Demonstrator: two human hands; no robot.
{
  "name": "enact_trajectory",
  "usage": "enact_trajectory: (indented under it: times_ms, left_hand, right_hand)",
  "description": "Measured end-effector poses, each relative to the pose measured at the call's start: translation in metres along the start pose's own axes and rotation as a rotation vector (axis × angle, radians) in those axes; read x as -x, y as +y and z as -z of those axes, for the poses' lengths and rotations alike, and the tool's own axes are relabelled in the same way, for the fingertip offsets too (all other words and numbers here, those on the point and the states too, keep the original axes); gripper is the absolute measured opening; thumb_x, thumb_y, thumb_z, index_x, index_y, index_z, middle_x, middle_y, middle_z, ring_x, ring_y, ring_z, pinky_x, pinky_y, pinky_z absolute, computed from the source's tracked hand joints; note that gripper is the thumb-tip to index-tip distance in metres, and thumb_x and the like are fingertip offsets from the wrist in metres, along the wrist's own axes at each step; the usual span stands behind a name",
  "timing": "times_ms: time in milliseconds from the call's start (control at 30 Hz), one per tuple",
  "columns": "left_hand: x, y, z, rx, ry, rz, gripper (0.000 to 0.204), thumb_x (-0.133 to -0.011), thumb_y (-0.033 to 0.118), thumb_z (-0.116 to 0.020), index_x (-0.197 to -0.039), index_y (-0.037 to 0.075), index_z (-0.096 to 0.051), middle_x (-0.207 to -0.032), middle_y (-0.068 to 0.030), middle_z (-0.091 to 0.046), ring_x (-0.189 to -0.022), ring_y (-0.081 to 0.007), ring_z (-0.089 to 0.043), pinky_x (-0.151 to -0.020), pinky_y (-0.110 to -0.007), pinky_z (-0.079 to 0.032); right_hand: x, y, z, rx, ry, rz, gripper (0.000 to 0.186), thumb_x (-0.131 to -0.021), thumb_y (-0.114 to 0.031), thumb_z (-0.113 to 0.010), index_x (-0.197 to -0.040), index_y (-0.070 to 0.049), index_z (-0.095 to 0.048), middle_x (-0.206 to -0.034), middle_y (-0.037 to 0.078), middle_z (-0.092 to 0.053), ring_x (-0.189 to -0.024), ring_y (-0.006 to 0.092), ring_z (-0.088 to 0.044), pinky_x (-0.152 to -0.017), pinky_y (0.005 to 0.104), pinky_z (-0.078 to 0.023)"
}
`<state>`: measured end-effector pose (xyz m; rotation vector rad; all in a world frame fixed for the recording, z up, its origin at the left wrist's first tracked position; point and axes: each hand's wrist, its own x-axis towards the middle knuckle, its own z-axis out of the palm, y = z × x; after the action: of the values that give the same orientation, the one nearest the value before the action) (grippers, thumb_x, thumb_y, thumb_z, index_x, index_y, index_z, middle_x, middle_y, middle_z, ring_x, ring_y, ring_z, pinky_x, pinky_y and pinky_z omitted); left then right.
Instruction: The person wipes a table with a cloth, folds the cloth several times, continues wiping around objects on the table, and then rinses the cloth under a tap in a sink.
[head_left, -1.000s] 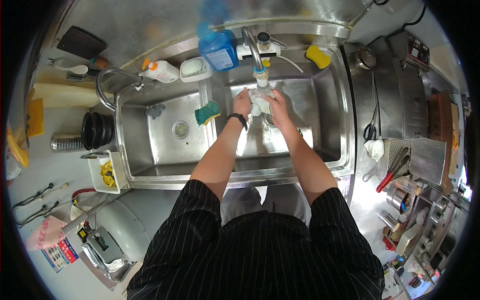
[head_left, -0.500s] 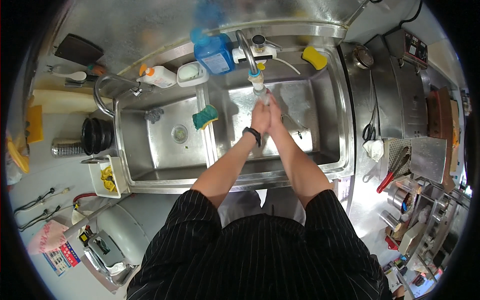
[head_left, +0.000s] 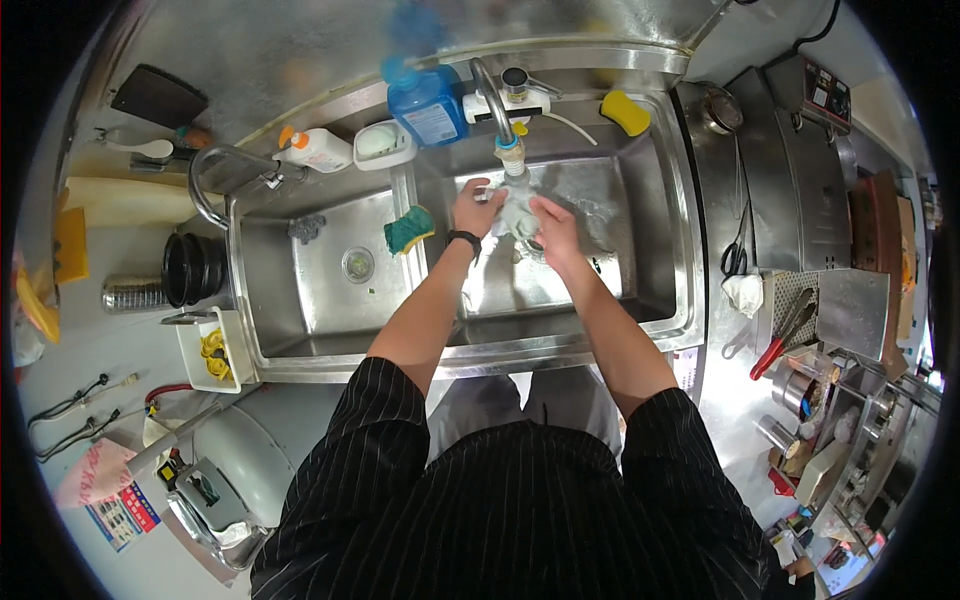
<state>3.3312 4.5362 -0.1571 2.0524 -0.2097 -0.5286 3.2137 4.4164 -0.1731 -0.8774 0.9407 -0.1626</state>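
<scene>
A limp, pale whitish-green cloth (head_left: 517, 216) hangs wet beneath the faucet (head_left: 510, 155), in the right basin of a steel sink. My left hand (head_left: 477, 208) has its thumb at the cloth's left edge; the fingers curl above with a gap. From the other side my right hand (head_left: 556, 230) pinches the cloth's right edge between thumb and fingers. Water splashes in the basin (head_left: 625, 240) around them. A green and yellow sponge (head_left: 409, 230) rests on the divider, left of my left hand.
Behind the basins stand a blue bottle (head_left: 427, 105), a soap dish (head_left: 383, 147), a white pump bottle (head_left: 315, 151) and a yellow sponge (head_left: 626, 113). A grey scrubber (head_left: 306, 229) lies in the left basin. Black bowls (head_left: 193, 270) and a white bin (head_left: 214, 350) flank the sink's left.
My hands were pressed together under the faucet. They have moved apart, left hand leftward and right hand rightward and nearer, and the pale cloth now shows between them.
</scene>
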Motion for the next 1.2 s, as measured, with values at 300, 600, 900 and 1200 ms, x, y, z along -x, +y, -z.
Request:
enact_trajectory:
  times_ms: [300,600,900,1200]
  left_hand:
    - [0.007,-0.019,0.011,0.214,-0.456,-0.053,0.042,-0.099,0.036,-0.069,-0.127,0.005,-0.066,-0.097,0.0015,-0.067,-0.076,-0.0062,-0.057,-0.065,-0.024,-0.046]
    - [-0.011,-0.003,0.034,0.723,-0.199,0.331,0.038,-0.106,0.040,-0.054,-0.121,0.007,-0.064,-0.104,-0.0030,-0.070,-0.095,-0.0156,-0.069,-0.084,-0.032,-0.057]
    - [-0.035,-0.010,0.043,0.151,-0.241,-0.129,0.036,-0.102,0.031,-0.063,-0.119,-0.001,-0.067,-0.105,-0.0031,-0.071,-0.092,-0.0105,-0.064,-0.084,-0.028,-0.051]
    - [-0.027,0.009,0.047,0.435,-0.400,0.028,0.041,-0.106,0.036,-0.054,-0.128,0.003,-0.065,-0.106,-0.0017,-0.072,-0.094,-0.0111,-0.063,-0.087,-0.029,-0.050]
  right_hand:
    - [0.016,-0.028,-0.008,-0.240,-0.119,-0.132,0.046,-0.093,-0.019,-0.076,-0.136,-0.009,-0.061,-0.119,0.002,-0.067,-0.101,0.0165,-0.064,-0.082,0.0387,-0.050]
    - [-0.022,-0.021,0.059,-0.088,-0.235,0.080,0.038,-0.091,-0.007,-0.071,-0.127,0.000,-0.062,-0.105,0.007,-0.070,-0.097,0.0174,-0.067,-0.086,0.0315,-0.053]
    - [-0.055,-0.023,0.134,0.757,-0.011,0.554,0.022,-0.096,-0.016,-0.069,-0.113,-0.002,-0.065,-0.093,0.005,-0.069,-0.083,0.0104,-0.062,-0.072,0.0289,-0.050]
    - [-0.009,-0.071,0.132,1.021,0.081,0.633,0.030,-0.093,-0.025,-0.069,-0.114,-0.004,-0.065,-0.099,0.020,-0.072,-0.094,0.0360,-0.071,-0.082,0.0434,-0.054]
